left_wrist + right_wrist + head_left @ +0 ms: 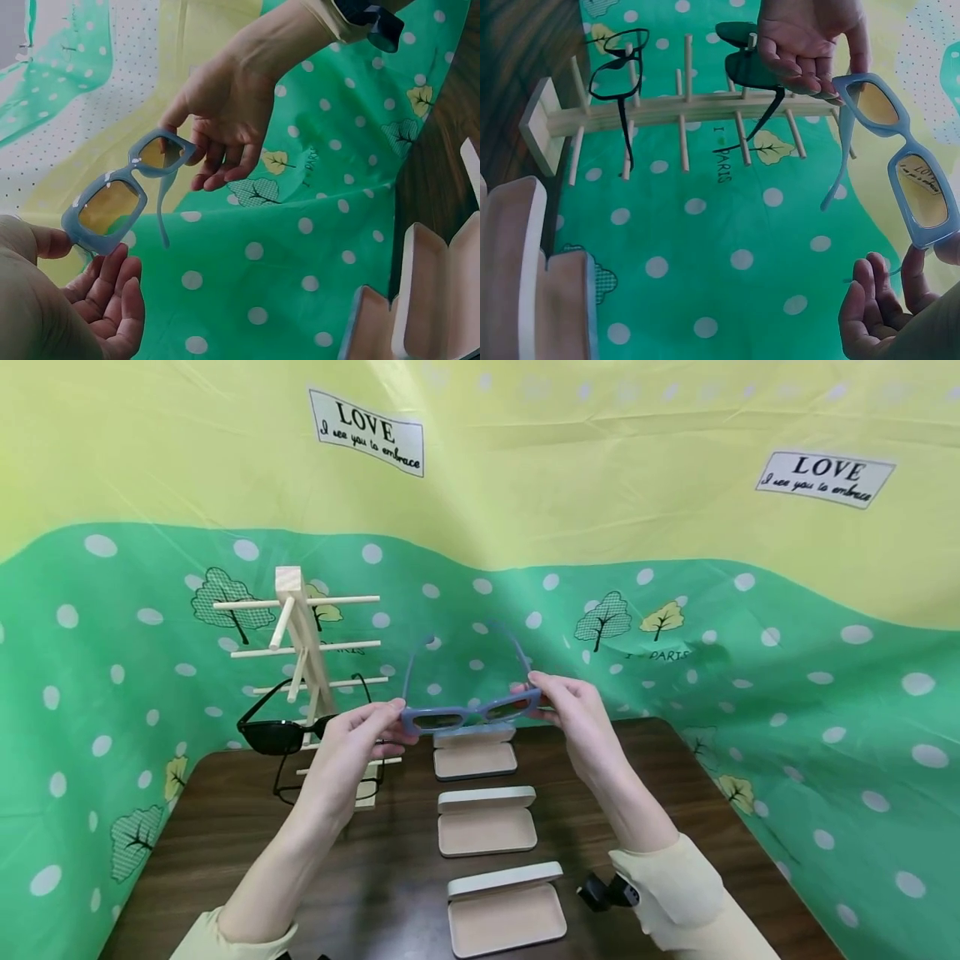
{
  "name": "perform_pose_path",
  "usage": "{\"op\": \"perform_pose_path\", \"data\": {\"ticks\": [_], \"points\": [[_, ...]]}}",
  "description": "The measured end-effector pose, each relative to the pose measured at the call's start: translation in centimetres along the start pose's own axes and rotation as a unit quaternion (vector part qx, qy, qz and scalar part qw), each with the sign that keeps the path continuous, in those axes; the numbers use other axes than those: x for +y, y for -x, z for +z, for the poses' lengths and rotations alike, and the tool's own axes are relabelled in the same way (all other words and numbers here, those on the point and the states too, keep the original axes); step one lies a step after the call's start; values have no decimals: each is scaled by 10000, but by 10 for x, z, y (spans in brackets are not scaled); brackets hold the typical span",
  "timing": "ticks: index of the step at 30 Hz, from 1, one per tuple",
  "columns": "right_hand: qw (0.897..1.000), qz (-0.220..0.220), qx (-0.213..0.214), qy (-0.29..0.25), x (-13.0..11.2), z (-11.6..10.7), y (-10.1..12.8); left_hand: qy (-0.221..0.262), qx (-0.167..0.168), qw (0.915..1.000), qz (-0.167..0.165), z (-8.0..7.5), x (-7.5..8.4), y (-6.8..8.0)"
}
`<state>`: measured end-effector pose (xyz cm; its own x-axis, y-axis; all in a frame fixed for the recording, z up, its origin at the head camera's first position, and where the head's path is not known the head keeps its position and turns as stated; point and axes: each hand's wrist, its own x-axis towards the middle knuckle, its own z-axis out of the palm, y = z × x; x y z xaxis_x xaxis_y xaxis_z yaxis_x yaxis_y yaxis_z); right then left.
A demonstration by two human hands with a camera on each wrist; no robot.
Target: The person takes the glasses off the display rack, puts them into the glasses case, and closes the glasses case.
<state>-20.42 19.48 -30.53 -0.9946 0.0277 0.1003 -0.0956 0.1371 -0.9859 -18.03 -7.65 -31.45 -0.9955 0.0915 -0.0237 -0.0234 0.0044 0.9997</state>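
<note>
Blue-framed sunglasses [472, 717] with amber-tinted lenses are held up in the air between both hands, temples unfolded and pointing away in the head view. The left hand [358, 731] pinches the frame's left corner between thumb and fingers. At the opposite corner, the right hand [573, 714] pinches the frame near the hinge. In the left wrist view the sunglasses [112, 201] show both lenses and one temple. The right wrist view shows the sunglasses [904, 157] slanting down between the two hands. Both hands are above the table, behind the cases.
A wooden eyewear rack [303, 643] stands at the back left, bearing black sunglasses [277, 737] and black-framed glasses [285, 792] below. Three opened glasses cases [476, 760] [487, 832] [508, 922] line the middle of the dark wooden table [397, 877]. A patterned curtain [465, 552] surrounds the table.
</note>
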Motion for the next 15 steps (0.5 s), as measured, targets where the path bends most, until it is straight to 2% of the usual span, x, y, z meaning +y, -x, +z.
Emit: {"op": "perform_pose_path", "data": {"ticks": [7, 15], "points": [[9999, 103, 63, 106, 11, 3, -1, -145, 247, 9996, -49, 1, -10, 1], [9996, 99, -81, 257, 18, 3, 0, -91, 294, 9995, -90, 2, -20, 1]]}}
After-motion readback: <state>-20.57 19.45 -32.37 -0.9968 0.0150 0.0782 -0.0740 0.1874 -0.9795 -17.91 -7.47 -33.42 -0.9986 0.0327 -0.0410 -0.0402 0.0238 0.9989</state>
